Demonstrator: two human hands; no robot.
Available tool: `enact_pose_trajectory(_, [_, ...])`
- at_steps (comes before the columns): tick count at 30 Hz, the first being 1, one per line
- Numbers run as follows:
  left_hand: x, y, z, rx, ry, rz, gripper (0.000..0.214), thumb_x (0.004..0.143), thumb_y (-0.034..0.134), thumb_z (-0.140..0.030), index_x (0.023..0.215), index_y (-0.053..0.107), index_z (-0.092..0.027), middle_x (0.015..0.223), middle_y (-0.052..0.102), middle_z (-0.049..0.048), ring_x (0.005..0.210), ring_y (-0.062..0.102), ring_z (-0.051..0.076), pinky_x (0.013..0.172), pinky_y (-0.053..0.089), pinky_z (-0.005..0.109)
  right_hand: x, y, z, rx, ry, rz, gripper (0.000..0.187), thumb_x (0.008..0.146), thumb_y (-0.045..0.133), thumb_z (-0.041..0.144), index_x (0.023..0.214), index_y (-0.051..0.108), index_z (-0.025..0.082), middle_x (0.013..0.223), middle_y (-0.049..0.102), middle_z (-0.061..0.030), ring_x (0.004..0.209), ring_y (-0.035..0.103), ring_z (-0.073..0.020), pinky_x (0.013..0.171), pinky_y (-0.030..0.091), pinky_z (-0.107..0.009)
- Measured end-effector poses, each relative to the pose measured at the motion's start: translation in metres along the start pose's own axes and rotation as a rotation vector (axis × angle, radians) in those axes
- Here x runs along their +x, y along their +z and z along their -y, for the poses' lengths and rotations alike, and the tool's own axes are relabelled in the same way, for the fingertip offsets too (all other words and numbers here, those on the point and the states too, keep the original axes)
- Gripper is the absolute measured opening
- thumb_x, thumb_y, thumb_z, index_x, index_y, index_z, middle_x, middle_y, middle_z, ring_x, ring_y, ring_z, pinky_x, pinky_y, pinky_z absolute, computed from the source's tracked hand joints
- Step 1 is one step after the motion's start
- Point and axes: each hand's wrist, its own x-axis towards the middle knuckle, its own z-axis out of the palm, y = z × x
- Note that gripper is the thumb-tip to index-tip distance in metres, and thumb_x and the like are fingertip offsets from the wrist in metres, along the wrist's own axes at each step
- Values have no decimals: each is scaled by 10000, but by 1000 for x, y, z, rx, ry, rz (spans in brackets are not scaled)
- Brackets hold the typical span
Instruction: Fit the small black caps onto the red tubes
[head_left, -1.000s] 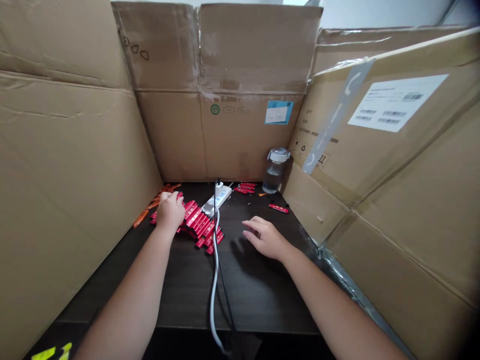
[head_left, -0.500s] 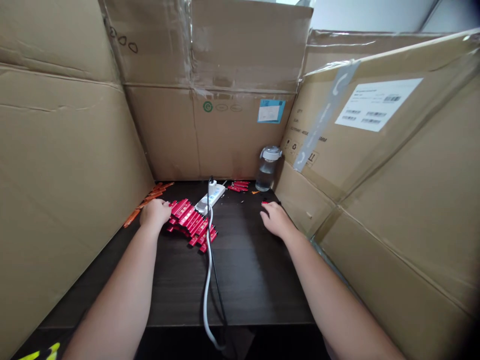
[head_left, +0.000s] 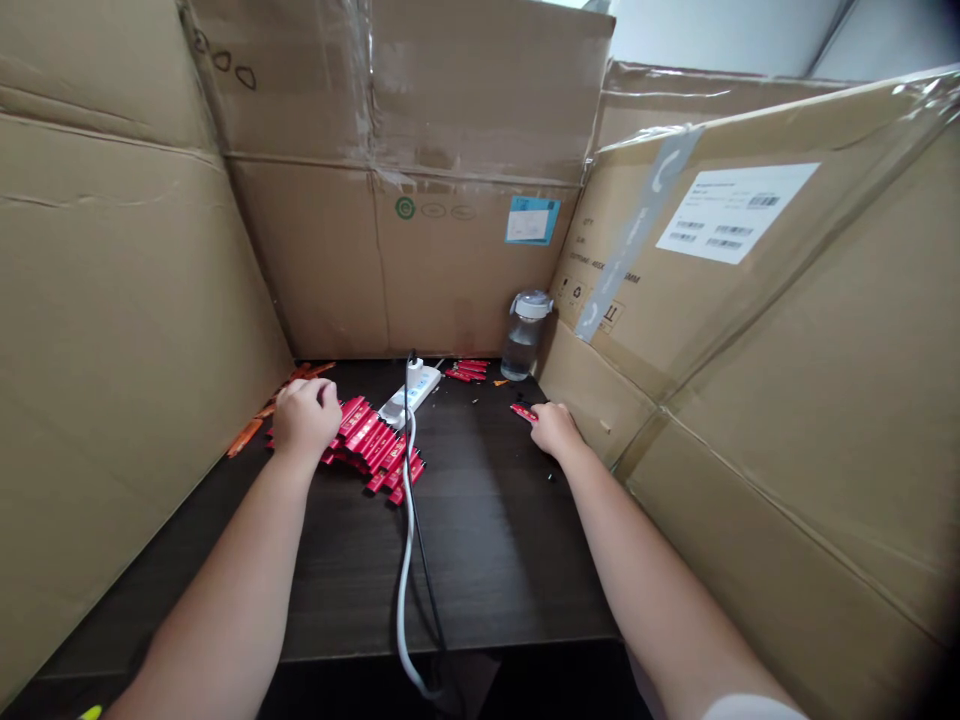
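Observation:
A pile of slim red sticks with dark ends [head_left: 375, 446] lies on the dark table [head_left: 480, 560], left of the middle. My left hand [head_left: 306, 415] is over the pile's left part with its fingers curled. What is inside those fingers is hidden. Over by the right-hand box, my right hand [head_left: 556, 430] pinches a single red stick [head_left: 523, 412], whose far end points left. Small dark bits lie behind that stick.
Cardboard boxes [head_left: 465, 270] wall in the table on three sides. A water bottle [head_left: 525, 335] stands at the back right, beside several red sticks [head_left: 468, 370]. Orange strips [head_left: 244, 438] line the left edge. A power strip [head_left: 412, 393] sends cables [head_left: 405, 590] over the front edge.
My left hand has shifted slightly leftward over the pile, relative to the sticks. More of the red stick now shows at my right hand's fingers. The whole view has moved a little.

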Motion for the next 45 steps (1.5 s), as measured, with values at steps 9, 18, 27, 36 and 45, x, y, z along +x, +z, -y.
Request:
enact_pose_trajectory(9, [-66, -11, -95, -578, 480, 123, 174, 841, 500, -239, 896, 653, -178, 881, 643, 74, 866, 575, 193, 839, 452, 324, -11, -1, 4, 153, -12, 9, 190, 779, 586, 191, 913, 720, 178, 933, 648, -118, 885, 581, -229, 749, 421, -308])
enact_pose_trajectory(18, [-92, 4, -115, -809, 236, 460, 241, 844, 530, -354, 981, 615, -174, 979, 614, 83, 867, 594, 179, 757, 476, 283, -73, -34, 82, 1071, -592, -29, 162, 812, 621, 266, 908, 661, 143, 835, 610, -44, 719, 560, -135, 660, 461, -266])
enact_pose_trajectory(27, [-90, 8, -110, -934, 320, 380, 126, 862, 522, -262, 873, 612, -174, 891, 625, 51, 864, 592, 160, 805, 465, 297, -31, -18, 38, 873, -329, -271, 206, 850, 521, 253, 963, 669, 163, 974, 638, -86, 907, 595, -195, 827, 473, -337])
enact_pose_trajectory(36, [-87, 10, -105, -823, 452, 324, 92, 853, 528, -219, 871, 601, -164, 854, 629, 61, 825, 592, 172, 751, 476, 307, 18, 6, 4, -33, -30, -38, 327, 822, 430, 59, 1065, 629, 152, 1117, 581, -143, 1055, 508, -253, 829, 429, -336])
enact_pose_trajectory(45, [-87, 11, -102, -790, 464, 323, 77, 844, 532, -206, 837, 592, -160, 832, 621, 65, 806, 586, 177, 738, 472, 312, 15, 2, 7, -82, -131, -38, 303, 801, 436, 28, 923, 693, 133, 957, 641, -151, 1036, 510, -258, 834, 411, -327])
